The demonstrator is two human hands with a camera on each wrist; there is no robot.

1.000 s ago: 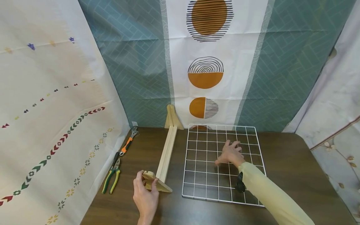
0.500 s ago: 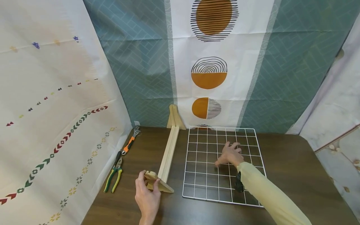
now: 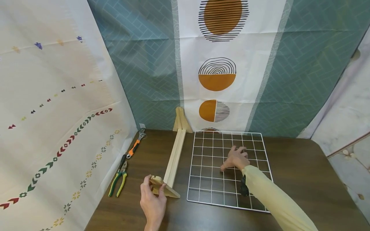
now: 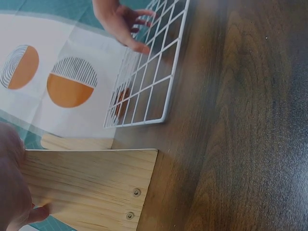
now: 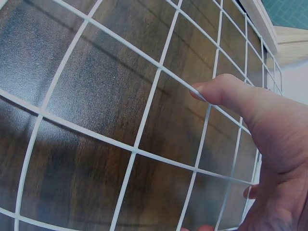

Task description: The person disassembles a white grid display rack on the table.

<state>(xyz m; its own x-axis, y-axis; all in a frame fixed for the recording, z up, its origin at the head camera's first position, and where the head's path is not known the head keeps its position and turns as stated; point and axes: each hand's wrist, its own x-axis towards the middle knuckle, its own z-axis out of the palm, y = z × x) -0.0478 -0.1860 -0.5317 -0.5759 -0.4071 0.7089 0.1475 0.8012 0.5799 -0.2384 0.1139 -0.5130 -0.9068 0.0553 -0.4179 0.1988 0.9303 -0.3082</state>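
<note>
My left hand (image 3: 154, 200) grips the top of a wooden end piece (image 3: 167, 189), which leans at the near end of a long wooden rail (image 3: 174, 157). In the left wrist view, the end piece (image 4: 96, 185) shows two screws near its lower edge. A matching upright (image 3: 182, 121) stands at the rail's far end. To the right, my right hand (image 3: 236, 158) holds a white wire grid panel (image 3: 202, 175) from above with spread, bent fingers. In the right wrist view, the thumb (image 5: 219, 90) lies against a wire, and other fingertips show through the grid's openings.
At the table's left side lie pliers with green and yellow handles (image 3: 118, 179) and an orange-handled adjustable wrench (image 3: 136, 146). A patterned cloth (image 3: 150, 80) hangs behind the wooden table (image 3: 295, 173). Another cloth (image 3: 72, 106) borders the left side.
The view shifts slightly, moving the wooden stand rightward in it. The grid panel has come a little closer to the stand, and its far edge sits lower. Both hands keep their holds.
</note>
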